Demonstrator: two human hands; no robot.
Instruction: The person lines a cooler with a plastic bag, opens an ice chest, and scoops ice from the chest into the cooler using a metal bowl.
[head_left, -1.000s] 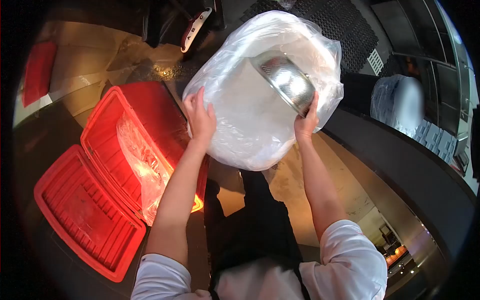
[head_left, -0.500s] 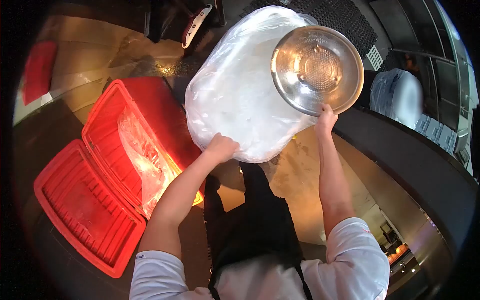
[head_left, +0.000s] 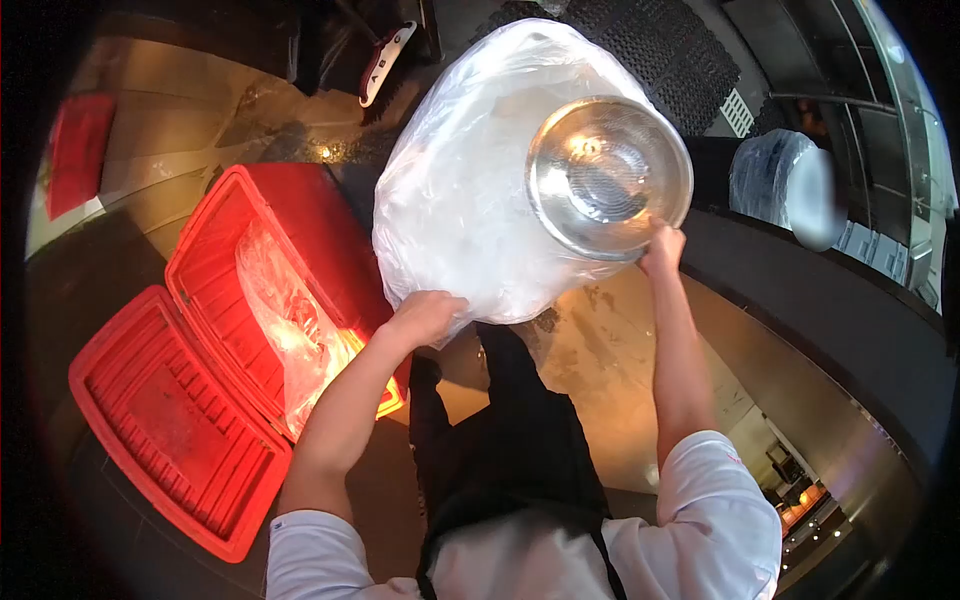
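Note:
My right hand (head_left: 664,249) grips the near rim of a shiny metal colander (head_left: 612,180) with small holes in its base. The colander is held tilted over the right side of a large clear plastic bag (head_left: 450,180), which looks whitish inside; I cannot tell whether it lines a bin or what it holds. My left hand (head_left: 428,316) is closed on the bag's near-left edge. Close to my left forearm stands a red bin (head_left: 320,215), with another clear plastic liner (head_left: 290,310) inside it.
The bin's red ribbed lid (head_left: 180,410) hangs open at the left. A brush with a white-edged head (head_left: 388,65) is at the top. Black rubber matting (head_left: 650,60) lies beyond the bag. A dark counter (head_left: 790,290) runs along the right, with a plastic-wrapped stack (head_left: 770,180) beside it.
The colander has moved a little left and toward me, and its tilt has changed. My left hand has shifted slightly left and nearer, drawing the bag's edge with it.

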